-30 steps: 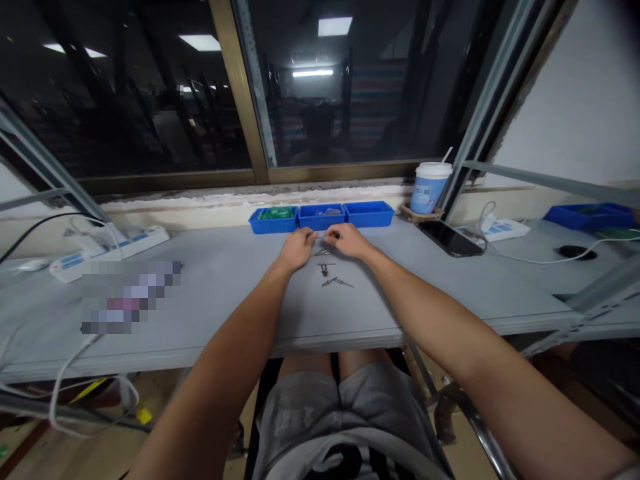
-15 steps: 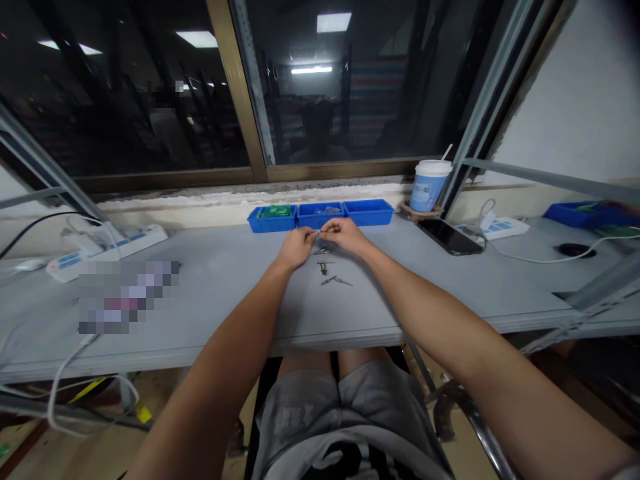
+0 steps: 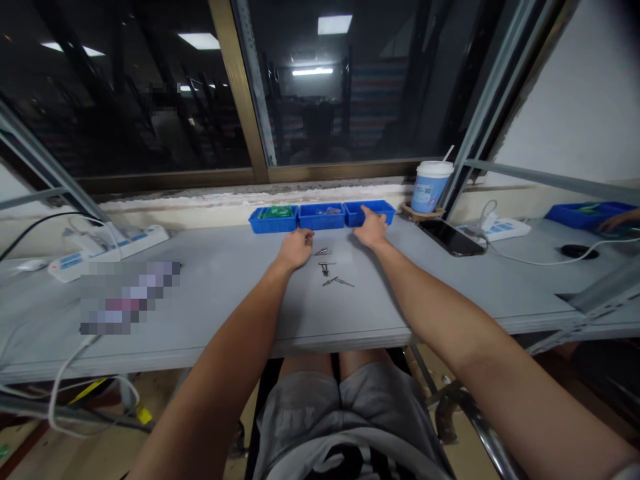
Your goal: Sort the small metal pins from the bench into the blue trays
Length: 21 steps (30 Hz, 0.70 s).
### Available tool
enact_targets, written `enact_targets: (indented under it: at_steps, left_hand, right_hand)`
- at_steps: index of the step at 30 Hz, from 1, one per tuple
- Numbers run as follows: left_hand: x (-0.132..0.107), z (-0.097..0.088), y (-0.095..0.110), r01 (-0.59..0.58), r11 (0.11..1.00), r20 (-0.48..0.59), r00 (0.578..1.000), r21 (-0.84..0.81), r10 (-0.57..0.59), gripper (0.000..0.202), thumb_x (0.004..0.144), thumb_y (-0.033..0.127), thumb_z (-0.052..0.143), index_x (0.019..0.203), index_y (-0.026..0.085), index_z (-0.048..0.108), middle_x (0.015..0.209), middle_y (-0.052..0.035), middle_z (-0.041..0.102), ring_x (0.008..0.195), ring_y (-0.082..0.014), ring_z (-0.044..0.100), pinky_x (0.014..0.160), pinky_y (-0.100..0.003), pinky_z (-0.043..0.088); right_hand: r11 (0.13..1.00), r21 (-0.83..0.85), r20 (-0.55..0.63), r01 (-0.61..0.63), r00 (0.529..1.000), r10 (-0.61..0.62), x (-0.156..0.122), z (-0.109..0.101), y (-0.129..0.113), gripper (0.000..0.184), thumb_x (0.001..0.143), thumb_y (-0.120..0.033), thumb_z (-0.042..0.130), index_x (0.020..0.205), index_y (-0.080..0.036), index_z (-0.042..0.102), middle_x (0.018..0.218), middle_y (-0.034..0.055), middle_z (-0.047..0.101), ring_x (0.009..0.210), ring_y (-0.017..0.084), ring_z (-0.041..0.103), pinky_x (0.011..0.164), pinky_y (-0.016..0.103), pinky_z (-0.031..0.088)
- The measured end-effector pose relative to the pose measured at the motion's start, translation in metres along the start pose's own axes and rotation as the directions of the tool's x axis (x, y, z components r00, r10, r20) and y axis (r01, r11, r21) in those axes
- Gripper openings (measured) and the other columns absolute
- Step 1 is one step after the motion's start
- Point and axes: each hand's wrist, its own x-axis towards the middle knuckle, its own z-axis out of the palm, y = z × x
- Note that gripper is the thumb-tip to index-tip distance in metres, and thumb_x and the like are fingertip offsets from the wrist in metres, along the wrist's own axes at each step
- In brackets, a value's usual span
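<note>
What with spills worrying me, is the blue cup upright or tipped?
Upright: the cup stands on a brown base, white lid on top, straw poking up.

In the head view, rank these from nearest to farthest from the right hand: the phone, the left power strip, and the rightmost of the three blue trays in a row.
From the right hand:
1. Rightmost blue tray: right by the fingers.
2. Phone: to the hand's right.
3. Left power strip: far off on the table's left side.
</note>
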Motion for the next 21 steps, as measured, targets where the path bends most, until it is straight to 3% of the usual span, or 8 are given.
enact_targets:
  at_steps: [5,8,10,12,16,18,21]
  left_hand:
    - [-0.002,-0.001,0.002,0.008,0.999,0.098,0.995,-0.038,-0.005,0.031,0.075,0.014,0.058,0.1,0.016,0.075,0.101,-0.0123,0.075,0.093,-0.0265,0.067,0.09,-0.038,0.05]
    - [-0.003,-0.001,0.003,0.012,0.999,0.137,0.991,-0.042,-0.007,0.02,0.074,0.023,0.063,0.089,0.018,0.076,0.095,-0.011,0.076,0.087,-0.0261,0.067,0.087,-0.039,0.05]
    - [-0.004,-0.002,0.005,0.012,0.999,0.166,0.986,-0.04,-0.006,0.017,0.074,0.027,0.065,0.084,0.02,0.076,0.093,-0.0101,0.076,0.087,-0.026,0.066,0.086,-0.038,0.05]
    - [-0.005,-0.002,0.006,0.015,0.999,0.184,0.983,-0.033,-0.008,0.017,0.073,0.028,0.066,0.085,0.02,0.076,0.093,-0.0092,0.075,0.089,-0.0261,0.066,0.086,-0.038,0.05]
    - [-0.005,-0.002,0.005,-0.003,0.999,0.193,0.981,-0.034,0.01,0.019,0.073,0.025,0.064,0.087,0.02,0.076,0.093,-0.0075,0.075,0.088,-0.0241,0.067,0.084,-0.035,0.05]
    - [-0.005,-0.001,0.002,-0.023,0.999,0.194,0.981,-0.042,0.031,0.019,0.074,0.024,0.062,0.086,0.021,0.076,0.091,-0.0069,0.075,0.087,-0.023,0.066,0.083,-0.034,0.049]
    - [-0.004,0.0,-0.001,-0.056,0.997,0.194,0.979,-0.061,0.067,0.018,0.075,0.024,0.062,0.085,0.021,0.076,0.09,-0.0059,0.075,0.085,-0.0219,0.066,0.081,-0.034,0.049]
  right_hand:
    - [0.999,0.031,0.043,0.015,0.999,-0.016,0.002,0.0,-0.002,0.077,0.067,-0.009,0.067,0.141,-0.011,0.044,0.15,0.0223,0.039,0.132,0.038,0.034,0.106,0.052,0.03]
    - [0.987,0.07,0.1,0.141,0.984,-0.148,-0.002,-0.001,-0.012,0.057,0.072,-0.011,0.065,0.129,-0.013,0.057,0.137,0.0184,0.055,0.125,0.031,0.047,0.105,0.046,0.036]
    - [0.956,0.129,0.235,0.265,0.928,-0.289,-0.007,0.0,-0.02,0.036,0.075,-0.012,0.064,0.111,-0.015,0.069,0.117,0.0129,0.068,0.11,0.025,0.059,0.099,0.039,0.042]
    - [0.914,0.19,0.364,0.358,0.839,-0.405,-0.013,0.003,-0.027,0.023,0.077,-0.012,0.064,0.096,-0.018,0.074,0.104,0.0088,0.074,0.097,0.021,0.064,0.092,0.034,0.045]
    - [0.854,0.246,0.502,0.459,0.693,-0.517,-0.022,0.009,-0.035,0.025,0.078,-0.006,0.057,0.087,-0.02,0.076,0.094,0.0042,0.076,0.09,0.019,0.065,0.085,0.03,0.046]
    - [0.838,0.251,0.522,0.485,0.661,-0.539,-0.023,0.01,-0.036,0.025,0.078,-0.006,0.057,0.085,-0.021,0.076,0.091,0.0032,0.075,0.088,0.018,0.064,0.084,0.029,0.046]
    - [0.849,0.237,0.523,0.473,0.675,-0.521,-0.022,0.01,-0.035,0.018,0.077,-0.009,0.061,0.08,-0.019,0.075,0.089,0.0033,0.074,0.086,0.017,0.063,0.081,0.028,0.045]
